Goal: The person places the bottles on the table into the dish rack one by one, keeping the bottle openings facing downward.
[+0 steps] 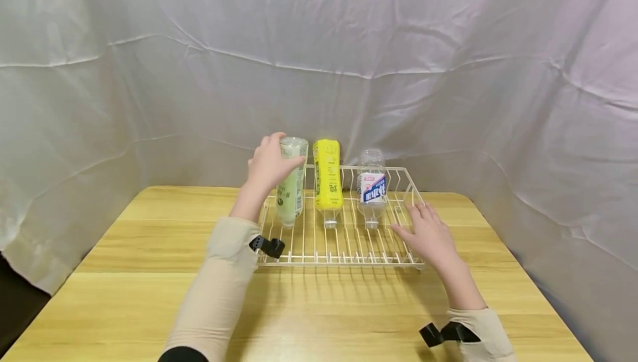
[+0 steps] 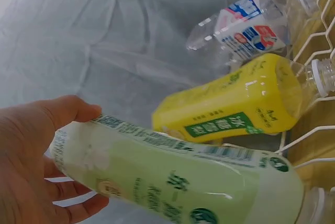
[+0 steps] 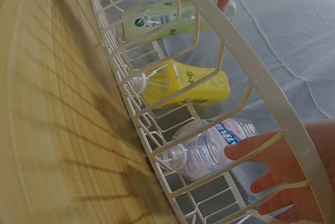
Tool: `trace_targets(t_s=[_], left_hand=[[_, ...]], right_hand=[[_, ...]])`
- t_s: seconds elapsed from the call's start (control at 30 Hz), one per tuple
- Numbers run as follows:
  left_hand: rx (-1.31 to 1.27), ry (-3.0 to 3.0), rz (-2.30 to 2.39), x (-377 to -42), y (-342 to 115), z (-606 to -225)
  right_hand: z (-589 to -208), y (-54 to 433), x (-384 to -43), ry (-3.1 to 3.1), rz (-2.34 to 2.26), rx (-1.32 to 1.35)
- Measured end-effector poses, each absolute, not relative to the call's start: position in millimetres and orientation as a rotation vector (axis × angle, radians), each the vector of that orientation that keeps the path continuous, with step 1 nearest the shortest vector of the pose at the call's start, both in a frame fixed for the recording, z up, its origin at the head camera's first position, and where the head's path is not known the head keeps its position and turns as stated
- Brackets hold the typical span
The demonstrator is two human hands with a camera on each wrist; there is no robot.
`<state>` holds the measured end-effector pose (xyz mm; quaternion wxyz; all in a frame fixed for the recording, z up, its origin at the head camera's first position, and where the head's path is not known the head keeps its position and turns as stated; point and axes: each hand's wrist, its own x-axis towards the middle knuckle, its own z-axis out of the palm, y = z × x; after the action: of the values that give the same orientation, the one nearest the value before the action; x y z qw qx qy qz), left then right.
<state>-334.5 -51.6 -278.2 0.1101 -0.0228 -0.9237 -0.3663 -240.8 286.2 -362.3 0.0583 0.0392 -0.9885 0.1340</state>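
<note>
My left hand (image 1: 271, 161) grips a pale green bottle (image 2: 172, 177) near its base, thumb on one side and fingers on the other. The bottle stands neck-down in the left part of a white wire dish rack (image 1: 344, 264). Beside it, a yellow-labelled bottle (image 1: 327, 176) is upside down between the wires. Farther right, a clear bottle (image 1: 371, 187) with a white, blue and pink label also stands inverted. At the rack's right side is my right hand (image 1: 427, 233), fingers spread and holding nothing; whether it touches the wires I cannot tell.
The rack sits toward the back of a wooden table (image 1: 339, 317). Behind and around it hangs a grey-white curtain (image 1: 319, 63). The rack's curved side rail (image 3: 261, 77) crosses the right wrist view in front of the bottles.
</note>
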Motion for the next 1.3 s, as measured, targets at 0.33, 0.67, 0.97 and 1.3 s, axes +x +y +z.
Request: trace_targets(t_s=[0.33,0.67,0.97,1.3], left_hand=[[0.104,-2.648,-1.297,-366,-50,-299],[0.155,-2.596,-1.324,-389,-48,-323],[0.204,-2.638,-1.284,-398,-48,-340],[0.214,-2.638,-1.232,-397,-52,-338]], right_hand=[[-363,283,-238,-2.999,0.400,0.128],[-359,283,-235,-2.999,0.380,0.115],[-364,283,-236,-2.999,0.368,0.116],[-362,279,-237,-2.993,0.370,0.125]])
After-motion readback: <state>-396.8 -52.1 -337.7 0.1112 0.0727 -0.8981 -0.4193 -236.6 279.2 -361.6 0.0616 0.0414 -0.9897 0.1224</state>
